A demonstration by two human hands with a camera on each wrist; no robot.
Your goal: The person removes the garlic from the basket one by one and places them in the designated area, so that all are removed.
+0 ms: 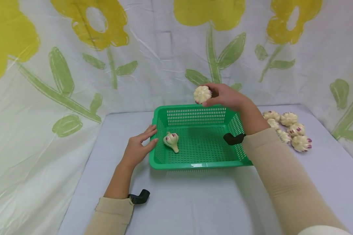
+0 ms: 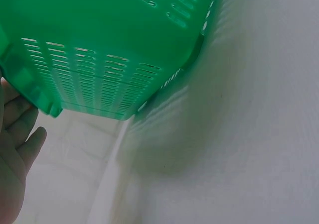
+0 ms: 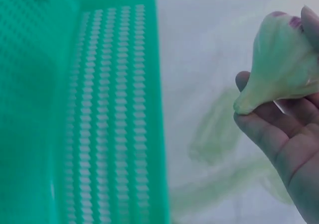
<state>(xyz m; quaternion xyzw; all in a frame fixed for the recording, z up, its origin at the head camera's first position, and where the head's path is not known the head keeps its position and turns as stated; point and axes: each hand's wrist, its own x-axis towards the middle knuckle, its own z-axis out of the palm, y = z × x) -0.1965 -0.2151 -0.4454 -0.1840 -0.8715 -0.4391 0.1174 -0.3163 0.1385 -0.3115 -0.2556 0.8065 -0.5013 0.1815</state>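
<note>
My right hand [image 1: 223,95] holds a garlic bulb [image 1: 202,94] up over the far rim of a green plastic basket [image 1: 200,165]. In the right wrist view, fingers and thumb curl round that pale bulb [image 3: 279,59], its stem pointing down to the left. At the basket's left side my left hand [image 1: 138,147] rests with extended fingers against the rim, and the left wrist view shows its fingers [image 2: 22,127] by the outer edge. One more garlic bulb [image 1: 172,141], white with purple marks, lies inside the basket near its left wall.
Several garlic bulbs [image 1: 295,129] lie grouped on the white-covered table [image 1: 194,202] right of the basket, partly behind my right forearm. A flower-printed curtain [image 1: 153,65] hangs behind the table. Each wrist carries a small black camera mount [image 1: 139,197].
</note>
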